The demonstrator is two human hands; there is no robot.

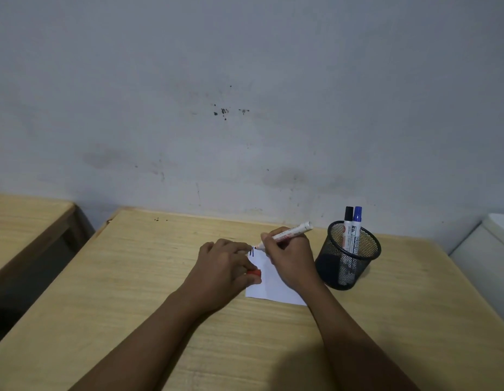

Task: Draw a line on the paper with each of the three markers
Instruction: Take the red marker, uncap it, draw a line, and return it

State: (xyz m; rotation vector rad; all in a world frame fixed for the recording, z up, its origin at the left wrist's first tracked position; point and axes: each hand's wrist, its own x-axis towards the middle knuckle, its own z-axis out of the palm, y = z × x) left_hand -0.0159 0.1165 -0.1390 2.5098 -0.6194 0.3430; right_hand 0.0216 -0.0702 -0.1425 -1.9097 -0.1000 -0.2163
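Observation:
A small white paper (273, 286) lies on the wooden table (132, 292), with two short dark lines (251, 251) near its far edge. My right hand (290, 258) grips the uncapped red marker (290, 232), its tip touching the paper's far edge beside those lines. My left hand (222, 266) rests on the paper's left side, pinning it, and holds the red cap (255, 273) between its fingers. The black marker (348, 230) and the blue marker (357, 230) stand capped in the black mesh cup (348, 256) just right of my right hand.
The table backs onto a stained grey wall (245, 108). A second wooden table (25, 221) stands to the left across a dark gap. A white object (488, 255) sits at the right edge.

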